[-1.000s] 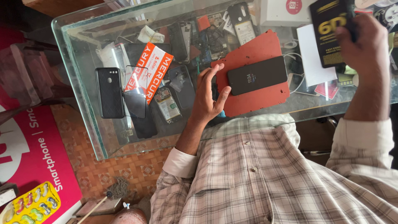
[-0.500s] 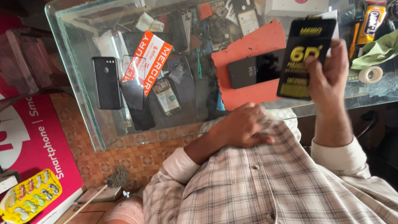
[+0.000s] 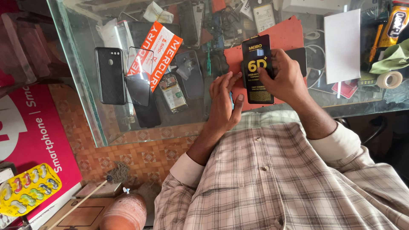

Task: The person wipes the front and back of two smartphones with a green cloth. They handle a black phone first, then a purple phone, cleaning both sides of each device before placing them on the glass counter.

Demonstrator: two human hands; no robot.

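R hand (image 3: 286,79) grip on black packet (image 3: 258,68), L hand (image 3: 223,102) flat near glass edge (image 3: 255,111)

black phone (image 3: 298,57) mostly hidden, yellow tube (image 3: 394,25) cut off

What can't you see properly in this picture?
- Head view: black phone mostly hidden behind the right hand and the black packet it holds.
- Yellow tube cut off by the top-right edge.
- Parts under the glass counter, blurred by reflections.
- Left hand: palm hidden, facing down.
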